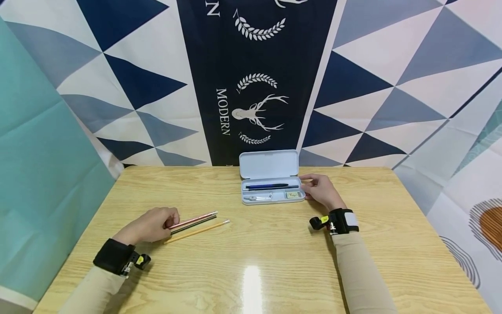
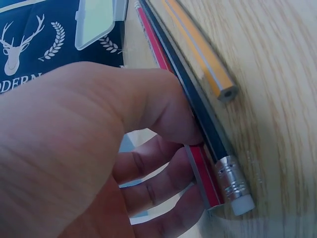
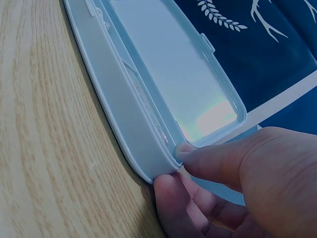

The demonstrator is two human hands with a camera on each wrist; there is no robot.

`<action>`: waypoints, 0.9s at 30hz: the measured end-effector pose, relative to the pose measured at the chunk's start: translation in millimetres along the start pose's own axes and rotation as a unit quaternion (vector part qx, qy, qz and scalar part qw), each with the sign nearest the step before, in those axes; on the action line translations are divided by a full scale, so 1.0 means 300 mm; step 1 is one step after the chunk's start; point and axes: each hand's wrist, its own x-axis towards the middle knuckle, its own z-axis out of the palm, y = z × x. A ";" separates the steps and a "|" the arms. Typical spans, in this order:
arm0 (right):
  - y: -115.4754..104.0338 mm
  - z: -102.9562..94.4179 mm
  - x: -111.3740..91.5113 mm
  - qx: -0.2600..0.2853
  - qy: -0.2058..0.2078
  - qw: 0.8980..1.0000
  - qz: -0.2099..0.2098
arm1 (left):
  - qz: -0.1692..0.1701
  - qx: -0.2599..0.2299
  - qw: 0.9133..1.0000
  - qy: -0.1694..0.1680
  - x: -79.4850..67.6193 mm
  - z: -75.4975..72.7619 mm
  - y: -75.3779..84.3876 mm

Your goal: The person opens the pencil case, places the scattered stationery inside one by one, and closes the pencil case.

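Observation:
At the left of the table my left hand [image 1: 153,224] pinches a red pencil [image 2: 207,176] between thumb and fingers. A dark pencil [image 2: 204,116] with a white eraser end lies right alongside it. Slightly apart, a yellow pencil [image 2: 205,57] rests on the wood. My right hand [image 1: 320,191] grips the right end of a light blue pencil case [image 1: 268,165], thumb at the rim and fingers against the outer wall. The case's lid stands up. Inside are a blue pen [image 1: 270,186] with a dark pencil beside it, a compass [image 1: 256,198] and a small yellowish item [image 1: 292,195].
The wooden table [image 1: 235,248] ends at the back against a patterned cloth [image 1: 259,87], with the case near that edge. A teal cloth [image 1: 43,174] hangs along the left side. Each wrist wears a black strap with a small camera.

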 end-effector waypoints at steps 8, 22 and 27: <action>-0.001 -0.002 -0.002 0.002 0.002 1.000 -0.003 | -0.006 -0.001 1.000 0.001 0.005 0.005 -0.001; 0.004 -0.008 -0.006 0.006 0.003 1.000 -0.007 | 0.004 0.002 1.000 -0.005 0.009 0.006 -0.006; 0.006 -0.007 -0.003 0.007 0.000 1.000 -0.014 | 0.004 0.002 1.000 0.003 0.012 0.000 0.002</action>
